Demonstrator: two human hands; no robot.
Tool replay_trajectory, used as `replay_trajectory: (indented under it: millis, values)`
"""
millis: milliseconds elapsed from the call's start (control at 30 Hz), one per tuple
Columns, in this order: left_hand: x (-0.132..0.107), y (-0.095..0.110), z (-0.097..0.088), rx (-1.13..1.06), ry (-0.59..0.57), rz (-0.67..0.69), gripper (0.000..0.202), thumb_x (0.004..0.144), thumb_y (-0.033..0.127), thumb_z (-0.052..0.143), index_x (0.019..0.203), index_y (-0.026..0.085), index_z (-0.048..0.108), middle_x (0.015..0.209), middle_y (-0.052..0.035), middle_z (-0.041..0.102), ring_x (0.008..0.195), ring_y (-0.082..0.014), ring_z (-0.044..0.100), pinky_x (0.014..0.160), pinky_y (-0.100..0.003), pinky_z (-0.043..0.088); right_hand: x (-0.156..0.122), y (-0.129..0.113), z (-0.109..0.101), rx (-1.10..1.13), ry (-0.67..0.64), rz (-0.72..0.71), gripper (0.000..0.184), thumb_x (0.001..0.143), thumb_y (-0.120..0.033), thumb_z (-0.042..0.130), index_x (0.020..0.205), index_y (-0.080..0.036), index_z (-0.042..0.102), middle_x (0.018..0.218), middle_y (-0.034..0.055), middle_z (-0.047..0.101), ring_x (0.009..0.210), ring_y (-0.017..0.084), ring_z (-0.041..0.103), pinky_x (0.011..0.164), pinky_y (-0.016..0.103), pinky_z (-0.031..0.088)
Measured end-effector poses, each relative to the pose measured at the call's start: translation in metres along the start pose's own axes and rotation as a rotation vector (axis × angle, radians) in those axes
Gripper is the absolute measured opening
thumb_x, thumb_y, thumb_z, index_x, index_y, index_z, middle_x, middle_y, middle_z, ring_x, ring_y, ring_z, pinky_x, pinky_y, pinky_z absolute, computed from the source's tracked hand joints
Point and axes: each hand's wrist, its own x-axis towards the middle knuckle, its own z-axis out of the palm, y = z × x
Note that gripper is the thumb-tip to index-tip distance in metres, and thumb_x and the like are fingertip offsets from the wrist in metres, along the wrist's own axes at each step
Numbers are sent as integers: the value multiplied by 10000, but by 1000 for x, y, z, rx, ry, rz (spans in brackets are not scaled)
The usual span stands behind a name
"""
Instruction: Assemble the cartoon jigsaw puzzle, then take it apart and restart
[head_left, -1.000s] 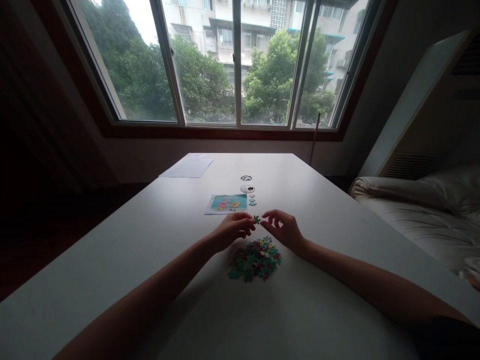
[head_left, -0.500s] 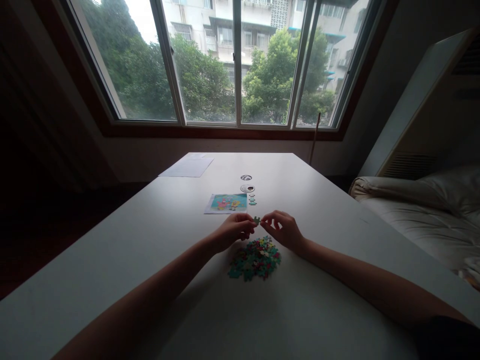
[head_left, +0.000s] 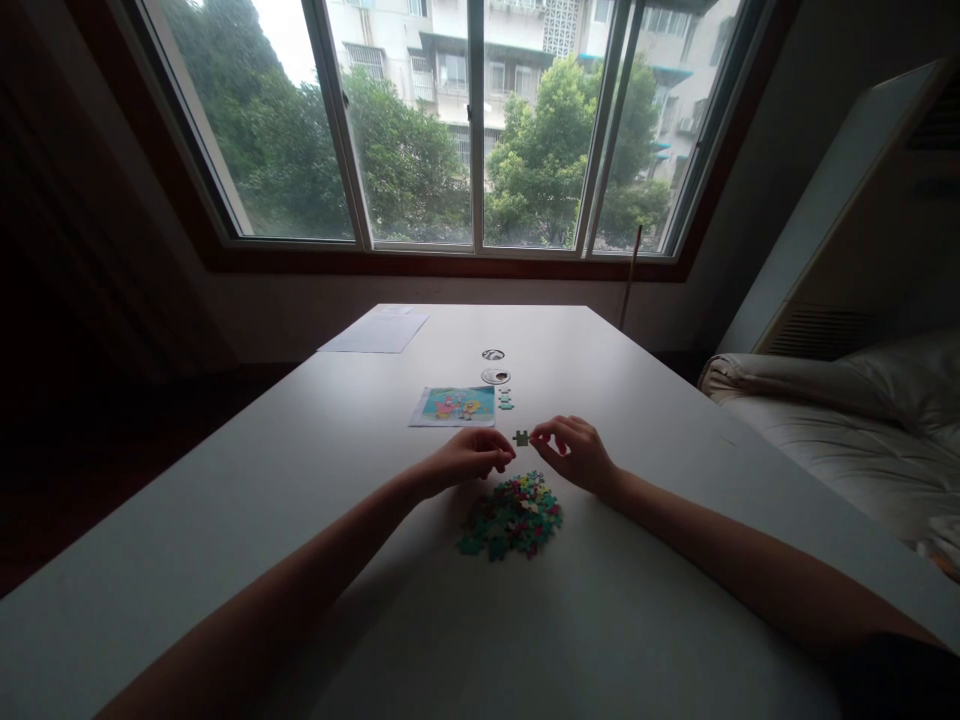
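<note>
My right hand (head_left: 576, 455) pinches a green jigsaw piece (head_left: 521, 438) by its right edge, between thumb and fingertips. Just left of that piece is my left hand (head_left: 474, 456), its fingers curled together; no piece shows in them, and a small gap parts them from the green one. Below both hands lies a loose heap of jigsaw pieces (head_left: 511, 520), mostly green with some red, pink and yellow. Beyond the left hand rests a picture sheet (head_left: 457, 405) with colourful cartoon figures on blue. A short column of joined-looking pieces (head_left: 505, 399) lies along its right side.
Two round black-and-white items (head_left: 495, 376) lie behind the picture sheet on the white table (head_left: 247, 530). White paper (head_left: 375, 332) rests at the far left corner. A pale sofa (head_left: 840, 410) stands at the right, and a window (head_left: 472, 130) rises beyond the table.
The green jigsaw piece, earlier between both hands' fingertips, has moved slightly right with my right hand. My left hand has let go of it and stays close by.
</note>
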Motion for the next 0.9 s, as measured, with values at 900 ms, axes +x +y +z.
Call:
replay_trajectory:
  millis: [900]
  values:
    - [-3,-8,2,594,-76,241,237,827,235,500,1004,244,657,807,-11,580,672,-108,506,639,-200,386,0,28,3,92,114,295,129,801,-286,529,792,-189,612,705,9,588,501,76,464,507,209,412]
